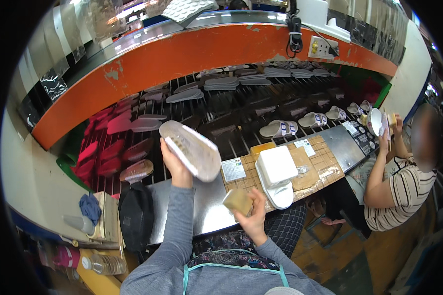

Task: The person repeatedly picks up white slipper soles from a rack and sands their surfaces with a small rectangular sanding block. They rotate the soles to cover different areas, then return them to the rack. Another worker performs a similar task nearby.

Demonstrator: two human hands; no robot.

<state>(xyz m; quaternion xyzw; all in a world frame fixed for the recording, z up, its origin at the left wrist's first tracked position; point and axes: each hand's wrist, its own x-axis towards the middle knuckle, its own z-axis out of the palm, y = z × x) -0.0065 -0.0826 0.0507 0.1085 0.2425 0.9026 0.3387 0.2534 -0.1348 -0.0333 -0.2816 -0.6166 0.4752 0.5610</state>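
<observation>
Slatted racking point(238, 147) loaded with soles lies beyond the grip, under an orange beam point(182, 49); a metal bench point(209, 214) lies below and between both hands.

Progress: work on the sole point(194, 153) appears to be under way, not complete. No strap is visible on it, whereas the strapped sandals point(279, 129) on the racking, beyond and to the right of the grip, carry theirs. Contact between the tan block point(237, 201) and the sole is absent at this moment. Whether the exposed face has already been treated cannot be determined. Many strapless soles lie on the racking, so much of the batch appears to be left.

Position: the sole is raised above the bench, tilted, within the grasp of the left hand point(176, 166), extending up and to the right of that grip. Thumb and fingers clasp its near-left edge. The right hand point(252, 215) pinches the block, which projects to the left of its fingers, below the sole and apart from it. A white container point(276, 169) stands just beyond and to the right of the right-hand grip, on a woven mat point(330, 150).
</observation>
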